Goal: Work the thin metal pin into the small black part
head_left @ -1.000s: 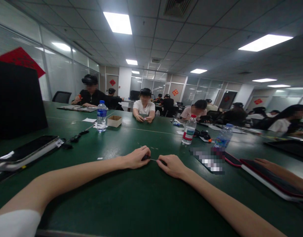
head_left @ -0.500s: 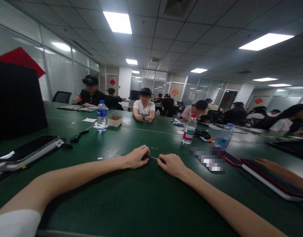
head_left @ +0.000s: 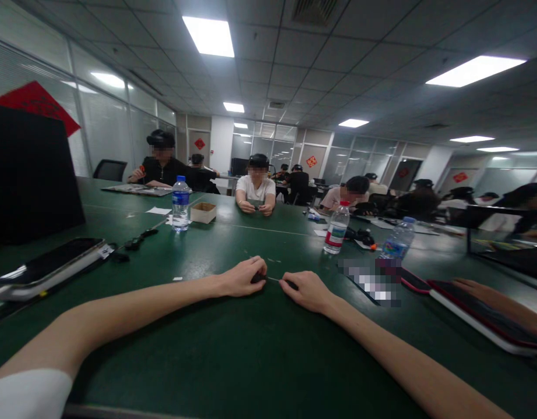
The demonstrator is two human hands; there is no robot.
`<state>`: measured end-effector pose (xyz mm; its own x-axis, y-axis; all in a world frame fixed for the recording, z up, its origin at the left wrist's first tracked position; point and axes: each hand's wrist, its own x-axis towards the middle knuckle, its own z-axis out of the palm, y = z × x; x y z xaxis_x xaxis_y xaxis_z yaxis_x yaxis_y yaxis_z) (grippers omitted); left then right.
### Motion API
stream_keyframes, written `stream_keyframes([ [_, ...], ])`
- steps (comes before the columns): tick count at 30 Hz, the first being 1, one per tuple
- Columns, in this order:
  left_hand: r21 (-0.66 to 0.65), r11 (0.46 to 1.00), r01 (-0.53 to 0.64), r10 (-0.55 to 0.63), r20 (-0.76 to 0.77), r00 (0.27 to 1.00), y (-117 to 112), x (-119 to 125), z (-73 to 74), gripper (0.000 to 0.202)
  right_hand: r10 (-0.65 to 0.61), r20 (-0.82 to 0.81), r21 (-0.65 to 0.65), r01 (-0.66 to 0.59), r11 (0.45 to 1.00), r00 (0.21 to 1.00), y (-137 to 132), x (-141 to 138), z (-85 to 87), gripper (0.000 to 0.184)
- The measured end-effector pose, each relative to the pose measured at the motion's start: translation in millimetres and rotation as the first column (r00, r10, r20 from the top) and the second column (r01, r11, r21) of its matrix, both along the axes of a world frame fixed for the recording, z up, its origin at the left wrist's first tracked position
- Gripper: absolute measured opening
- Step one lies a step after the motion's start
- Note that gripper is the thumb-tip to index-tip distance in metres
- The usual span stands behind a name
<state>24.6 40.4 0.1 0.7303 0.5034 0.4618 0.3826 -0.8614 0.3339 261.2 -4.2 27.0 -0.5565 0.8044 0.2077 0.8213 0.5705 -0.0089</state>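
Observation:
Both forearms rest on the green table [head_left: 198, 361], and my hands face each other near its middle. My left hand [head_left: 242, 278] is closed around a small dark object [head_left: 258, 278], mostly covered by the fingers. Opposite it, my right hand [head_left: 307, 291] has its thumb and fingers closed on another small dark piece [head_left: 291, 284]. A thin pale strip [head_left: 272, 279] spans the short gap between the hands; whether it is a rod or a cord I cannot tell. A small white scrap [head_left: 177, 279] lies beside my left wrist.
Water bottles stand beyond my hands: one at left [head_left: 180, 203], a red-capped one [head_left: 337, 228] and another [head_left: 397, 241] at right. An open box [head_left: 202, 213] is near the left bottle. Phone-like devices [head_left: 54, 267] lie at left. Another person's hand [head_left: 491, 299] rests on a tablet-like device at right.
My hands stay almost in place, with the right thumb slightly shifted on its dark piece. At the far right, a dark framed panel that lay flat now stands partly raised.

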Motion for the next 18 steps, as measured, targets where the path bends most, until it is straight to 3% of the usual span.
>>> stream_keyframes([
  [13, -0.029, 0.999, -0.043, 0.043, -0.001, 0.999, -0.4, 0.7, -0.4, 0.017, -0.052, 0.02, 0.042, 0.051, 0.998, 0.998, -1.8, -4.0, -1.7, 0.044],
  [18, -0.029, 0.999, -0.019, 0.019, -0.012, 1.0, -1.2, -0.3, 1.6, 0.017, -0.012, 0.007, 0.033, 0.012, 0.999, 1.0, -0.6, -0.7, -1.4, 0.043],
])
